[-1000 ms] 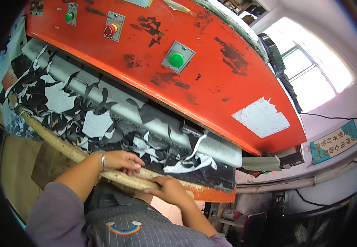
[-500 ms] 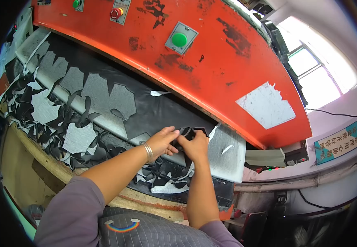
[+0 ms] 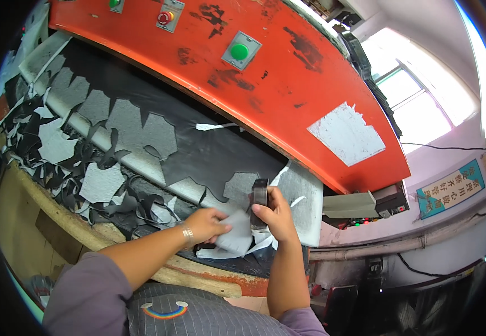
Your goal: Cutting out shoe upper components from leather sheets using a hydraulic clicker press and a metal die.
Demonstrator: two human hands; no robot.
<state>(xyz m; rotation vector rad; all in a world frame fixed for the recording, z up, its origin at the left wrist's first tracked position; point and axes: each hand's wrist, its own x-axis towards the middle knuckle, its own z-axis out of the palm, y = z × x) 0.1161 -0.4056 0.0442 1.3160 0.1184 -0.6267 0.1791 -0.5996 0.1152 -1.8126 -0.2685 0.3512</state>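
Observation:
My left hand (image 3: 205, 225) pinches a pale grey cut piece of sheet material (image 3: 236, 234), slightly blurred, in front of the white cutting board (image 3: 305, 213). Just to its right, my right hand (image 3: 279, 213) grips a dark, ring-like cutting die (image 3: 260, 203), held on edge. Beyond both hands lies a black leather-like sheet (image 3: 209, 162) with a jagged near edge. Along that edge the board shows grey through several cut-outs.
Above the board spans an orange-red press beam (image 3: 198, 73) with a green button (image 3: 239, 52) and a red knob (image 3: 165, 18). Tangled black and white scraps (image 3: 136, 207) heap along the near left, beside a worn wooden edge (image 3: 66, 215). A window (image 3: 405, 89) is at right.
My hands have moved apart and nearer to me. The die has come up off the sheet in my right hand, uncovering a grey cut-out; a pale piece now shows in my left hand.

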